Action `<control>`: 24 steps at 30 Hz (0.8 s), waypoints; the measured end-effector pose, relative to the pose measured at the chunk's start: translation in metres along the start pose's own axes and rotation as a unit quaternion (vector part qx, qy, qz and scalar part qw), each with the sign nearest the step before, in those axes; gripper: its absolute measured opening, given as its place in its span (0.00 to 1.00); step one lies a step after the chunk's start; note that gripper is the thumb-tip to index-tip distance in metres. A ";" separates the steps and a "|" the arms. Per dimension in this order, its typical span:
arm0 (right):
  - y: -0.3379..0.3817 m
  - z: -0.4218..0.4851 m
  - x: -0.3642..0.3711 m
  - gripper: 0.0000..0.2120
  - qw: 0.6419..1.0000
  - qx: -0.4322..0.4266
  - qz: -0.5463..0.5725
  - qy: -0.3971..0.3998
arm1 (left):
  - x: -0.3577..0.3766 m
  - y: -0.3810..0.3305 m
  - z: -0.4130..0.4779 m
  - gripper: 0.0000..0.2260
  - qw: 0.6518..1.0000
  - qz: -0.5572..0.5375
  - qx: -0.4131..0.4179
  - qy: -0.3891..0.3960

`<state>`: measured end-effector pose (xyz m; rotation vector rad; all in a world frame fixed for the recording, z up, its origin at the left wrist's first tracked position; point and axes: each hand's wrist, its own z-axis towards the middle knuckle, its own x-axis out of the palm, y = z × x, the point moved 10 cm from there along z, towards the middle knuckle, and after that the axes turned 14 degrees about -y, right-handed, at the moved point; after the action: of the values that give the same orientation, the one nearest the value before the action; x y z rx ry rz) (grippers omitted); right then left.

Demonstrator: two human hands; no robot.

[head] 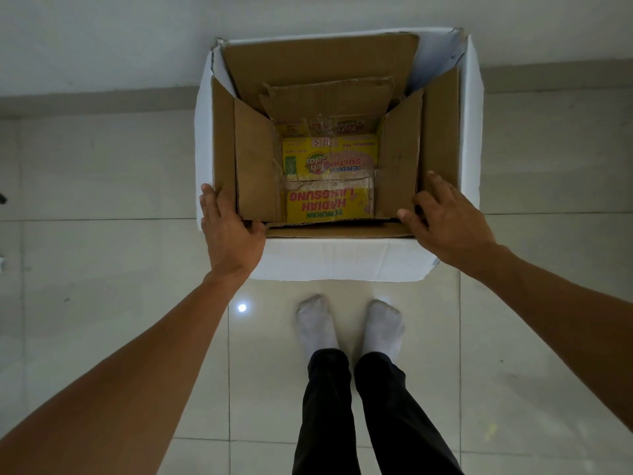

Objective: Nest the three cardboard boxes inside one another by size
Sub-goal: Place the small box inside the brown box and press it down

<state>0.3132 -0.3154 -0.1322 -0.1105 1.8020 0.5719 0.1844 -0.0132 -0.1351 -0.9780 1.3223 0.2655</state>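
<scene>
A person stands on a pale tiled floor (102,269), white-socked feet (349,327) just short of a large white box (342,262) set against the wall (102,29) at the floor's far edge. Open tile lies to the left and right of the box and behind the feet; only a narrow strip separates the toes from its near wall.

Inside the white box sits a brown cardboard box (318,63), its flaps standing up along the white walls, and at its bottom lies a small yellow printed box (329,180) bearing red and green lettering, partly glazed by clear tape. Whether the yellow box is open or sealed is hard to make out, and the lower parts of the nested walls are hidden in shadow. Both forearms run out of frame at the bottom corners.

The left hand (229,228) lies spread on the near left corner, fingers over the brown flap and white rim. The right hand (445,217) rests, fingers loosely spread, on the near right corner, fingertips touching the brown flap. Neither hand is closed around anything.
</scene>
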 end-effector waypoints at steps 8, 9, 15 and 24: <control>0.002 -0.006 -0.003 0.22 0.999 -0.041 -0.027 -0.009 | -0.002 0.010 0.001 0.38 0.998 -0.050 -0.033 -0.017; 0.001 -0.007 -0.002 0.22 0.999 -0.040 -0.029 -0.011 | -0.003 0.010 0.002 0.39 0.998 -0.057 -0.034 -0.021; -0.002 -0.003 -0.002 0.20 0.997 -0.035 -0.048 -0.041 | 0.000 0.019 0.009 0.39 0.994 -0.083 -0.062 -0.031; -0.017 0.005 -0.004 0.37 0.995 0.060 0.007 -0.084 | -0.002 0.043 0.027 0.18 0.985 -0.057 -0.152 -0.063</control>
<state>0.3249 -0.3284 -0.1352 0.0308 1.6692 0.4670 0.1737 0.0320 -0.1546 -1.2685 1.1254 0.4442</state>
